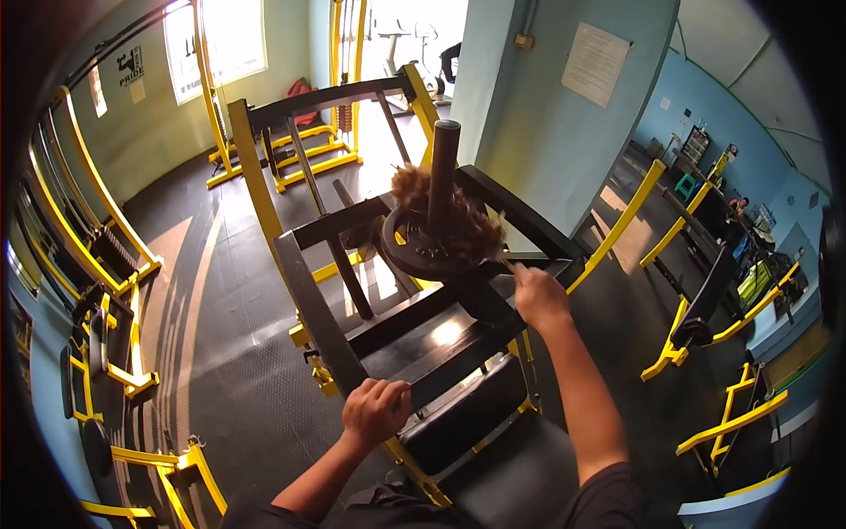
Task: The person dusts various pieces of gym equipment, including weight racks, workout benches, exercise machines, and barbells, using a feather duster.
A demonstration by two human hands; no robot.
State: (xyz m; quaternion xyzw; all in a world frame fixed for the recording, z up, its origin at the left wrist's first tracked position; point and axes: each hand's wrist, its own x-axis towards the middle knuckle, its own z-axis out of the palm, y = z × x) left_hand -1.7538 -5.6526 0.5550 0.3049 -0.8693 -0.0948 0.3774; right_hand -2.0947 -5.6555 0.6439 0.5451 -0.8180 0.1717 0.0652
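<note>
A brown feather duster (476, 231) lies against a black weight plate (414, 256), behind and beside the upright dark post (443, 176) that rises from the plate. My right hand (539, 295) is closed on the duster's thin handle, to the right of the plate. Lower down, my left hand (377, 410) is curled closed at the near left part of the machine's black frame (330, 309); whether it grips the frame is hard to make out. Below the frame sits a black pad (463, 414).
Yellow and black gym machines stand along the left (132, 309) and right (687, 326). A pillar (564, 132) with a paper sheet rises behind the machine. Black matting (238, 353) covers the floor. Part of a person (451, 62) shows in the far doorway.
</note>
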